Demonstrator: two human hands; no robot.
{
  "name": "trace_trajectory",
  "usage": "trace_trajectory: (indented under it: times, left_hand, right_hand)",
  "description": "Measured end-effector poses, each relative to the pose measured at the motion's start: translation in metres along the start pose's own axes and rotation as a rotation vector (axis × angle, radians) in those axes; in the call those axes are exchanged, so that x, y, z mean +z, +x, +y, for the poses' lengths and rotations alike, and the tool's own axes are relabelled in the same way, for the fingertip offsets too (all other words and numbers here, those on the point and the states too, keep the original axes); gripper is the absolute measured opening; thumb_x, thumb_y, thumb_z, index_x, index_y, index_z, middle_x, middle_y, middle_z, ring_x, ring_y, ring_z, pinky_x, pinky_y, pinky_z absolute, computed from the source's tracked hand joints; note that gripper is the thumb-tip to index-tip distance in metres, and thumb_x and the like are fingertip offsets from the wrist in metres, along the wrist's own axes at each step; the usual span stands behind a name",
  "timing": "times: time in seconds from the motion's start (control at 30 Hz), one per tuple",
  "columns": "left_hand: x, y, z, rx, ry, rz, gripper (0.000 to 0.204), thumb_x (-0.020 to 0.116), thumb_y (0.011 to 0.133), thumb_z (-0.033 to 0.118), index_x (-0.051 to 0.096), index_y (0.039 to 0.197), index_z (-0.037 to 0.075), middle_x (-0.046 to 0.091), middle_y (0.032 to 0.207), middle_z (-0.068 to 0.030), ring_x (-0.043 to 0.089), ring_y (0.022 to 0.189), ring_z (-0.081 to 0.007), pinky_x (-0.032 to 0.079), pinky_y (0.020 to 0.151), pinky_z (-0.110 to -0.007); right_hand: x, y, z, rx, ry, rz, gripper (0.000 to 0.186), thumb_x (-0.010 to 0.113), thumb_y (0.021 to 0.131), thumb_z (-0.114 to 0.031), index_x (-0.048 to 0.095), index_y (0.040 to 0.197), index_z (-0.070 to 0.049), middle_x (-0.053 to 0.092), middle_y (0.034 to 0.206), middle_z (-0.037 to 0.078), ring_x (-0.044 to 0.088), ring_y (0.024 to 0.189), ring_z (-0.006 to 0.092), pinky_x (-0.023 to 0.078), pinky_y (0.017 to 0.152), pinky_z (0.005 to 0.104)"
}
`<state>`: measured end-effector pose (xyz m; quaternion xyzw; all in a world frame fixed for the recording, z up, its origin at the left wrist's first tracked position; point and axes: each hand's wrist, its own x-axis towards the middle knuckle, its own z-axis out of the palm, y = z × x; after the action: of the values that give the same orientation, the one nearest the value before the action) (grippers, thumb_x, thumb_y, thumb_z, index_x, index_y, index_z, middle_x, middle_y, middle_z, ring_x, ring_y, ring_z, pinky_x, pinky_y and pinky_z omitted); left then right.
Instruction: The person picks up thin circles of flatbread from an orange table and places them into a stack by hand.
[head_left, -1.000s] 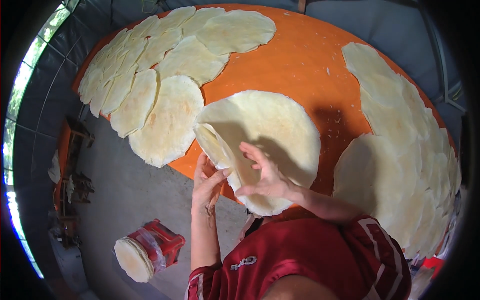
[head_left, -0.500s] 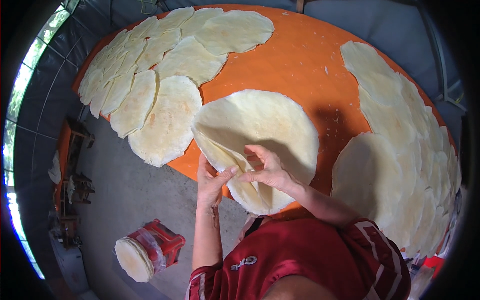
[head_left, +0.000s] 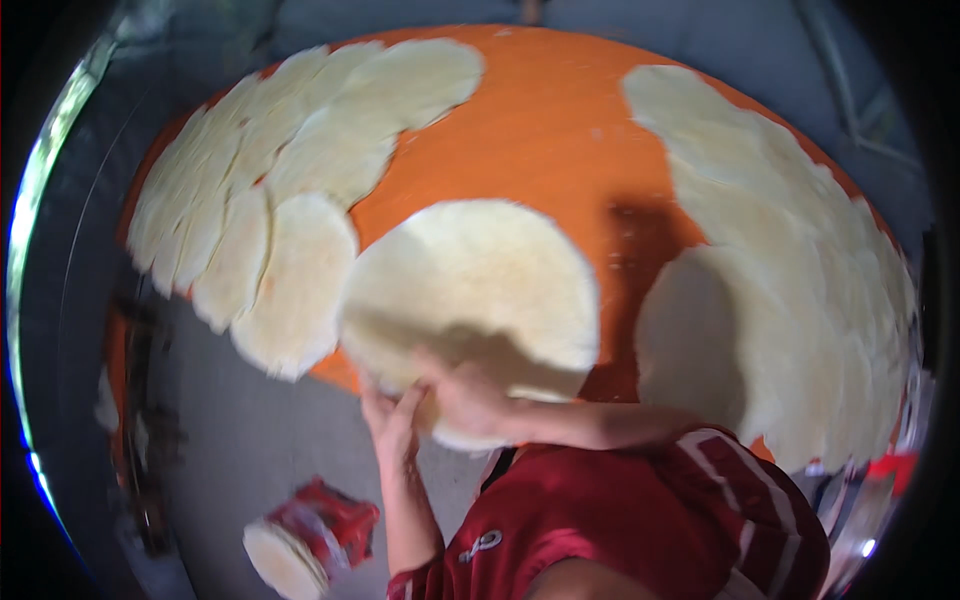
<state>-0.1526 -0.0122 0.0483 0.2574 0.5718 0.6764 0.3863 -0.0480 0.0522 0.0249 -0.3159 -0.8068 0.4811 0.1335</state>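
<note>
A food workshop is suggested: flatbreads (head_left: 800, 280) are overlapped across an orange table (head_left: 530, 120) at three and ten o'clock; grey floor (head_left: 250, 420) is seen at eight, dark sheeting (head_left: 140, 110) at ten.

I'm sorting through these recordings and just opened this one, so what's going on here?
A person has their left hand and right hand close together at the near-left edge of a large, thin, round, pale cream sheet of dough or flatbread; blur hides the exact grip. It lies over the near edge of an orange table. Overlapping pale sheets cover the table's left and right sides, with bare orange between them.
</note>
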Motion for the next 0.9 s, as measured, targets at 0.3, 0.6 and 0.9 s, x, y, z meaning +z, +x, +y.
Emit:
trace_trajectory:
  times: [0.3,0.6,0.9]
  left_hand:
    - [-0.091,0.007,-0.045,-0.186,-0.231,0.205,0.042,0.051,0.073,-0.012,0.043,0.113,-0.005,0.051,0.110,-0.0151,0.052,0.097,-0.0241,0.044,0.083,-0.035]
    - [-0.097,-0.007,0.001,-0.334,-0.674,0.003,0.055,0.052,0.068,-0.010,0.036,0.120,-0.004,0.050,0.110,-0.0174,0.051,0.099,-0.0268,0.044,0.084,-0.039]
    - [-0.019,0.026,0.026,-0.230,-0.070,-0.108,0.082,0.063,0.066,-0.008,0.015,0.131,0.009,0.043,0.114,-0.0158,0.049,0.099,-0.0256,0.048,0.079,-0.035]
  right_hand:
    - [-0.293,0.024,0.061,-0.186,0.597,0.200,0.036,0.062,0.066,-0.012,0.056,0.098,0.002,0.058,0.084,0.006,0.055,0.076,0.0136,0.044,0.069,0.0283]
    - [-0.420,-0.082,0.128,0.493,-0.733,0.936,0.058,0.063,0.068,-0.023,0.043,0.115,0.004,0.055,0.102,0.020,0.054,0.094,0.0287,0.042,0.080,0.0340]
    - [-0.058,-0.003,0.003,-0.120,0.244,-0.010,0.116,0.079,0.050,-0.041,0.009,0.132,0.000,0.021,0.133,0.022,0.025,0.123,0.0323,0.026,0.099,0.0378]
